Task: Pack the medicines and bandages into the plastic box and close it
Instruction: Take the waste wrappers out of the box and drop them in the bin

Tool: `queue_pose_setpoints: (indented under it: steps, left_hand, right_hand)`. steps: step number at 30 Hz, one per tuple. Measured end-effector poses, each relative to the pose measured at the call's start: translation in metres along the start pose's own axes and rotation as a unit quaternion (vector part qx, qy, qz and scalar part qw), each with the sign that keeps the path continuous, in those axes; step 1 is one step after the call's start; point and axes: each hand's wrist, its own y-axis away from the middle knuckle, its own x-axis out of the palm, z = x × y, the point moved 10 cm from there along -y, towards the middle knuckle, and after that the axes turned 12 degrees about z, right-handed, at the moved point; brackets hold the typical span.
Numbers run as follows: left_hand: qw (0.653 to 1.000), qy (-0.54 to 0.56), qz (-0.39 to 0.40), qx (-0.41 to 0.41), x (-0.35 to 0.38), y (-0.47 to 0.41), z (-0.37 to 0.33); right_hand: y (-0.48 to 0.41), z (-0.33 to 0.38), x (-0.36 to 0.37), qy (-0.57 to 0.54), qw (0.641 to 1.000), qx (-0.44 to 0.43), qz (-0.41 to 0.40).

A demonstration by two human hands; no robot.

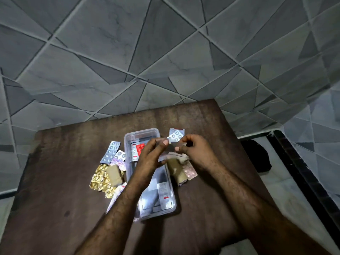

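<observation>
Left hand [150, 155]: thumb and fingers pinched on one end of a small grey strip [172, 146].
Right hand [196, 151]: pinched on its other end.
Plastic box [128, 138]: open, under the hands, medicines inside.
Blister packs [111, 151]: on the table [64, 181], left of the box.

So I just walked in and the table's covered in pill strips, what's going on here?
A person is packing medicines into a clear plastic box on a dark wooden table. Both hands, left hand and right hand, pinch a small strip above the box. Some packs already lie inside; silver blister packs and a gold foil pack are outside. No lid is on the box.
</observation>
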Motion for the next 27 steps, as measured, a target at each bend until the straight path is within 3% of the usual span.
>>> queue_pose_setpoints:
  steps: [12,19,27]
  left_hand:
    - [0.999,0.004,0.045,-0.027,0.2,-0.078,0.012]
    - [0.997,-0.021,0.064,-0.041,0.344,-0.149,0.034]
    - [0.985,0.002,0.087,-0.149,0.481,-0.242,0.123]
  right_hand:
    - [0.055,-0.093,-0.171,-0.186,0.977,0.0,-0.107]
    - [0.071,-0.196,-0.304,-0.243,0.959,0.049,-0.137]
    - [0.064,-0.349,-0.41,-0.349,0.904,0.142,-0.2]
